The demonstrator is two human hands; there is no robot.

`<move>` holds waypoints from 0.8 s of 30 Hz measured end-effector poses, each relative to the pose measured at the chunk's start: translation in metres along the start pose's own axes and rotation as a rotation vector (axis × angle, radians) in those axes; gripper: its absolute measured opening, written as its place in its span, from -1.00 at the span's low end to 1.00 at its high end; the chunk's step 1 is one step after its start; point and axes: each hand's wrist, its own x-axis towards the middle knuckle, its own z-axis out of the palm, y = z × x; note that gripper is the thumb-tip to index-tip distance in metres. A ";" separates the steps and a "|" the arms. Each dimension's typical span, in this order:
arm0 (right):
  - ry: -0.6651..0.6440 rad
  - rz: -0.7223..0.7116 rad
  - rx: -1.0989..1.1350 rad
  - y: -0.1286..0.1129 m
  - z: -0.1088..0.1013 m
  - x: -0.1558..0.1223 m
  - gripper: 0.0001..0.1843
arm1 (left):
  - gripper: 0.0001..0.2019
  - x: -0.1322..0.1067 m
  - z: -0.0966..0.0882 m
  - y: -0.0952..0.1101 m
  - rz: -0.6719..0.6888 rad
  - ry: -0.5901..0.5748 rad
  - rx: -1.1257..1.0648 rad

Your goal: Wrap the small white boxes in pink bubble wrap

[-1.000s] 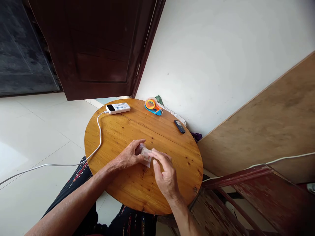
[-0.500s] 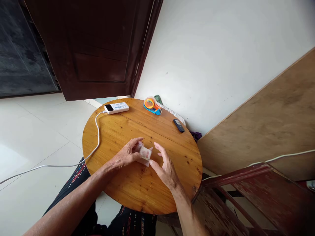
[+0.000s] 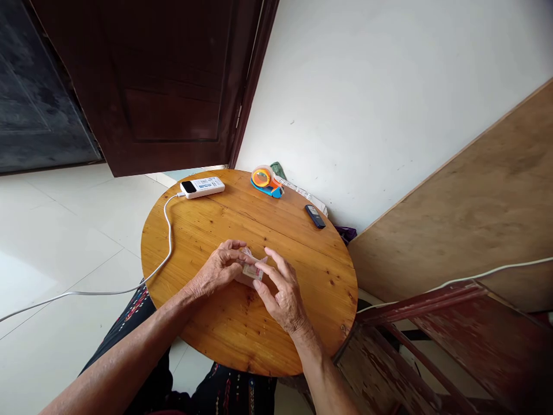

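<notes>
Grip: both hands are on 1 small clear packet (image 3: 251, 270), low over the middle of the round top.
- Left hand (image 3: 215, 272) pinches the packet's left end, thumb and fingers curled tight on it.
- Right hand (image 3: 281, 293) meets it from the other side, with index and thumb closed on the right edge and the other 3 fingers loose.
- The contents are too small to tell: something pale with a reddish mark.

Handling, my judgement:
- The film looks thin and slippery, so I pinch with the pads close to the edge, not the middle.
- The left hand anchors and the right does the fine work.
- Resting both wrists on the wooden table (image 3: 242, 340) would steady my fingertips.
- Small pulls, no jerks, or the film may tear crooked.

Beyond the grip:
- A white cable (image 3: 166, 230) runs past on my left, well apart, up to a white power bank (image 3: 202, 187) at the far edge.
- Far and slightly right of the grip lies an orange and blue tape dispenser (image 3: 266, 183), and further right a small dark handset (image 3: 315, 215).
- A red wooden frame (image 3: 432, 346) stands to the right, beside the table.
</notes>
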 end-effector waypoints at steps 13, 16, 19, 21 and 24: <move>0.061 -0.057 -0.011 -0.011 0.002 -0.002 -0.72 | -0.65 -0.002 0.004 -0.008 0.088 0.046 0.100; 0.119 -0.039 0.012 -0.013 0.004 -0.001 -0.84 | -0.66 -0.002 0.005 -0.008 0.066 0.043 0.071; 0.212 0.038 0.034 -0.009 0.004 -0.005 -0.90 | -0.67 -0.001 0.004 -0.007 0.034 0.048 0.004; 0.271 0.115 0.030 -0.002 0.004 -0.007 -0.88 | -0.68 0.000 0.003 -0.006 0.006 0.065 -0.053; 0.313 0.212 0.028 0.010 0.005 -0.009 -0.81 | -0.69 0.001 0.000 -0.003 -0.030 0.126 -0.112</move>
